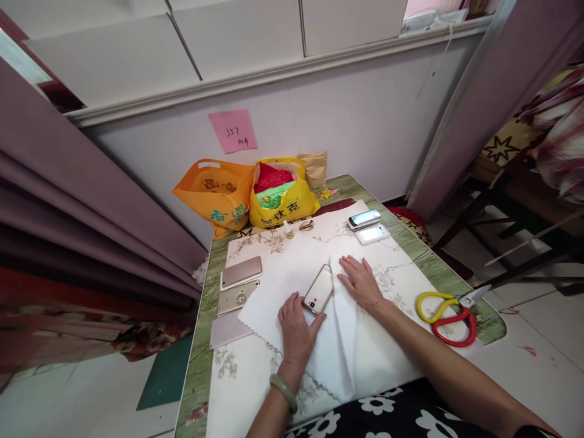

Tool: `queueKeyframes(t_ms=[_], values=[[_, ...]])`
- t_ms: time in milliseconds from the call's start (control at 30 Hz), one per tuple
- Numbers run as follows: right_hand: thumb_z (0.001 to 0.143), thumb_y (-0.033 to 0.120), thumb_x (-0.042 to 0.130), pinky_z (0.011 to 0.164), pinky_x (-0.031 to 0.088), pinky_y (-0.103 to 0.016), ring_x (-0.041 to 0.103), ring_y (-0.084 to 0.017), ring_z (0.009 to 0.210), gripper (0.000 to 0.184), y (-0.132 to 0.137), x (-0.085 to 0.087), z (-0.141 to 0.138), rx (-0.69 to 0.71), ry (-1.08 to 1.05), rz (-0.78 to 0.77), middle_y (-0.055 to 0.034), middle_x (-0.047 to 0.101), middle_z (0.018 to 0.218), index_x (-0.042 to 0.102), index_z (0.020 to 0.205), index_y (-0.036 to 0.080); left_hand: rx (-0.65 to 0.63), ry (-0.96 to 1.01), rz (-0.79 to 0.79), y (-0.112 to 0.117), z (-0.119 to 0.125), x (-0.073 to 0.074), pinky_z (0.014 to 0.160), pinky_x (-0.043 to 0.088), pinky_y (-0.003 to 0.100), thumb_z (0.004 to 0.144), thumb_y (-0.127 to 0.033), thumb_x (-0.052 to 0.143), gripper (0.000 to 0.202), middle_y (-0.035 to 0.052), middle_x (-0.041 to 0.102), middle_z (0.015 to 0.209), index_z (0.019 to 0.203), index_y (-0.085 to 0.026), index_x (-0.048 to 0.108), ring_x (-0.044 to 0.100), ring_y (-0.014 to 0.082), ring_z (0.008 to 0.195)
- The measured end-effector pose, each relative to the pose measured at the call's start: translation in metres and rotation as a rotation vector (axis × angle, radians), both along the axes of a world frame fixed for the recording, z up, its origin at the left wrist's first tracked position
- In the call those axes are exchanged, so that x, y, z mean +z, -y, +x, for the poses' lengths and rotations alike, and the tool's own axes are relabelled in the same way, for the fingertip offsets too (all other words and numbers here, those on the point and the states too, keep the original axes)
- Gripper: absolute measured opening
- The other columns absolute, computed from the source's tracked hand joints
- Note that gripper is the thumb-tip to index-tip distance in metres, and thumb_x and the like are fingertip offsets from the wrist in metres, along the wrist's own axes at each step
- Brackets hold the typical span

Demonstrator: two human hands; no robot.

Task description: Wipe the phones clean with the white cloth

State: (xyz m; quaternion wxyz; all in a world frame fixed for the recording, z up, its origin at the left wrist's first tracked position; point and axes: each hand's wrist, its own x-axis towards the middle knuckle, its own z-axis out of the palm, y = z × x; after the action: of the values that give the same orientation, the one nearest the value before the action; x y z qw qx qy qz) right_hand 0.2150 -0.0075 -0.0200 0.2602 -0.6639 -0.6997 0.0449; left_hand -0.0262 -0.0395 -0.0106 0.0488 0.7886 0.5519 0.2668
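Observation:
A rose-gold phone point(318, 289) lies back-up on a white cloth point(292, 283) spread over the table. My left hand point(296, 328) grips the phone's near end between thumb and fingers. My right hand point(362, 281) lies flat, fingers spread, on a second white cloth point(365, 347) just right of the phone. A green bangle point(283, 391) circles my left wrist.
Three more phones point(238, 295) lie in a row at the table's left. Two phones point(367, 225) sit at the back right. Scissors with yellow and red handles point(449, 311) rest near the right edge. An orange bag point(219, 194) and a yellow bag point(280, 193) stand against the wall.

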Motion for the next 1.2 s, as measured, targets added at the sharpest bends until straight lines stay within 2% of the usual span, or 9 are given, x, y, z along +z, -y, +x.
queueKeyframes(t_ms=[167,267,333,500,567,667,900,1100,1200], values=[[0.096,0.035,0.042,0.111,0.023,-0.050,0.054,-0.024,0.121,0.033,0.004,-0.001,0.014,-0.063,-0.031,0.084,-0.0075,0.064,0.126,0.067,0.114,0.025,0.003,-0.028,0.008,-0.002,0.001,0.000,0.103,0.034,0.051,0.079,-0.049,0.065,0.064,0.0190,0.050,0.135,0.129,-0.014,0.046,0.045,0.0324,0.126],[0.095,0.030,0.044,0.107,0.027,-0.046,0.060,-0.021,0.109,0.028,0.001,0.003,0.017,-0.110,-0.059,0.119,-0.0046,0.070,0.113,0.072,0.096,0.026,-0.031,-0.006,0.016,-0.003,0.001,0.001,0.103,0.035,0.050,0.080,-0.044,0.065,0.056,0.0174,0.051,0.134,0.126,-0.015,0.049,0.046,0.0316,0.125],[0.094,0.032,0.048,0.106,0.029,-0.044,0.061,-0.020,0.105,0.025,-0.001,0.007,0.015,-0.123,-0.083,0.138,-0.0036,0.071,0.108,0.072,0.092,0.025,-0.041,0.043,0.042,-0.003,0.000,0.002,0.102,0.037,0.050,0.080,-0.039,0.066,0.056,0.0170,0.052,0.133,0.127,-0.016,0.047,0.047,0.0314,0.125],[0.094,0.039,0.052,0.106,0.027,-0.043,0.061,-0.020,0.103,0.023,-0.001,0.017,-0.001,-0.062,-0.130,0.147,-0.0032,0.072,0.106,0.069,0.101,0.025,-0.118,0.205,0.107,-0.001,-0.003,0.000,0.092,0.046,0.043,0.085,-0.020,0.058,0.047,0.0113,0.060,0.116,0.130,-0.020,0.044,0.057,0.0243,0.105],[0.094,0.037,0.051,0.105,0.027,-0.043,0.062,-0.020,0.099,0.023,-0.001,0.018,-0.007,-0.063,-0.148,0.133,-0.0030,0.072,0.101,0.069,0.101,0.025,-0.118,0.258,0.090,0.001,-0.003,-0.002,0.087,0.049,0.039,0.086,-0.015,0.055,0.045,0.0096,0.061,0.111,0.129,-0.021,0.044,0.058,0.0213,0.097],[0.093,0.032,0.051,0.104,0.025,-0.044,0.062,-0.020,0.094,0.020,-0.003,0.019,-0.011,-0.074,-0.149,0.108,-0.0024,0.073,0.095,0.070,0.096,0.026,-0.099,0.280,0.064,0.002,-0.004,-0.004,0.086,0.050,0.038,0.086,-0.011,0.052,0.042,0.0095,0.061,0.110,0.126,-0.020,0.046,0.058,0.0208,0.096],[0.090,0.023,0.051,0.101,0.024,-0.042,0.059,-0.019,0.084,0.019,-0.005,0.023,-0.012,-0.066,-0.030,0.011,-0.0015,0.070,0.081,0.068,0.082,0.023,-0.121,0.265,0.043,-0.002,-0.004,0.001,0.079,0.050,0.037,0.088,-0.019,0.054,0.025,0.0071,0.064,0.097,0.114,-0.019,0.055,0.059,0.0208,0.087],[0.087,0.032,0.055,0.100,0.023,-0.041,0.059,-0.021,0.092,0.020,0.007,0.034,-0.012,-0.024,-0.040,-0.008,-0.0030,0.070,0.097,0.067,0.101,0.025,-0.056,0.408,-0.026,-0.002,-0.006,0.006,0.080,0.051,0.034,0.089,-0.022,0.054,0.015,0.0056,0.063,0.094,0.103,-0.019,0.060,0.060,0.0195,0.089],[0.081,0.045,0.063,0.095,0.025,-0.042,0.057,-0.024,0.094,0.035,0.008,0.037,-0.015,0.005,0.040,-0.061,-0.0052,0.068,0.100,0.064,0.109,0.025,0.026,0.483,-0.058,-0.002,-0.007,0.006,0.080,0.051,0.033,0.088,-0.026,0.056,0.016,0.0051,0.062,0.093,0.102,-0.019,0.061,0.060,0.0188,0.088]])
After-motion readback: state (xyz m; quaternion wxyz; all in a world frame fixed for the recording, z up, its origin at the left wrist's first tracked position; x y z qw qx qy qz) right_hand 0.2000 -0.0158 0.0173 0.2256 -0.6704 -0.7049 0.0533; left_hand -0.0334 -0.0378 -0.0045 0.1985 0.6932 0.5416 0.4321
